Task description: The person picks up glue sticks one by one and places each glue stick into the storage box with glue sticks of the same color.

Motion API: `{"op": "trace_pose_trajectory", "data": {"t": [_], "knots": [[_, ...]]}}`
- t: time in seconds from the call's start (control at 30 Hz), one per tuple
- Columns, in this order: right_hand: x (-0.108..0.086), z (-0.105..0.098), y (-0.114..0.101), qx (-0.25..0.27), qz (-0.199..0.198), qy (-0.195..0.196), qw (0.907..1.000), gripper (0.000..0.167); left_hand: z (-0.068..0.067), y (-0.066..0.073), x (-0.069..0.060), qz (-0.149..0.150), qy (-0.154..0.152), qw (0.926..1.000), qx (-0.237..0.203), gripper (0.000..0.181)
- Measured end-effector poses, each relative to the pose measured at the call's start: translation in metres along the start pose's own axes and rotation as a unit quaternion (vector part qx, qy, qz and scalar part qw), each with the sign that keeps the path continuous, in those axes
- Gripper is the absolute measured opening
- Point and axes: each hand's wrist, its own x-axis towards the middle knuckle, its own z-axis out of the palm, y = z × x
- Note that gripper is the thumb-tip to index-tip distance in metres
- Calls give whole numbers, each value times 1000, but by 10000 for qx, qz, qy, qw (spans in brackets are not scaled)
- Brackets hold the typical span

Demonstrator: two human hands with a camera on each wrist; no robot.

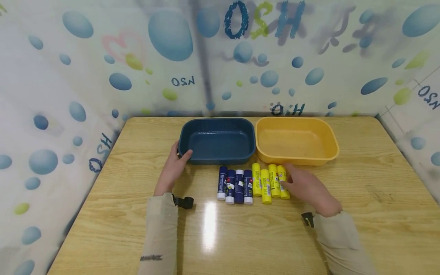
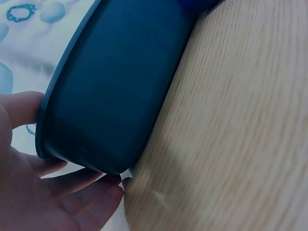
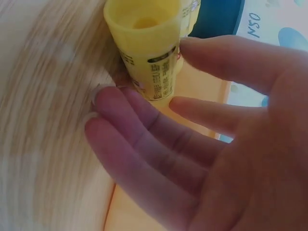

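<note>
In the head view the left hand (image 1: 173,167) rests on the left end of a dark blue bin (image 1: 220,158), thumb over its rim; the left wrist view shows its fingers along the bin's outer wall (image 2: 110,91). Below the bins stretches a row of glue sticks: several navy ones with white ends (image 1: 230,187) on the left, several yellow ones (image 1: 266,187) on the right. Around the rightmost yellow stick (image 1: 283,181) are the fingers of the right hand (image 1: 311,191). Seen from the right wrist, thumb and fingers lie loosely beside that stick (image 3: 149,53), without a clear grip.
A yellow-orange bin (image 1: 295,158) stands against the blue bin's right side, near the back edge of the wooden table (image 1: 240,236). Behind the table hangs a white sheet (image 1: 220,68) printed with blue and green spots.
</note>
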Motion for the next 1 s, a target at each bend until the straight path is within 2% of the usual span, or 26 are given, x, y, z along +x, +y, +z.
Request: {"op": "trace_pose_trajectory", "data": {"t": [0.17, 0.5, 1.0], "knots": [[1, 2, 1, -54, 90, -76, 9999, 43, 0, 0, -1, -60, -18, 10000, 40, 83], [-1, 0, 2, -130, 147, 37, 9998, 55, 0, 2, -2, -148, -78, 9997, 180, 83], [0, -1, 3, -86, 242, -148, 9996, 64, 0, 2, -2, -42, -57, 9996, 261, 84]]}}
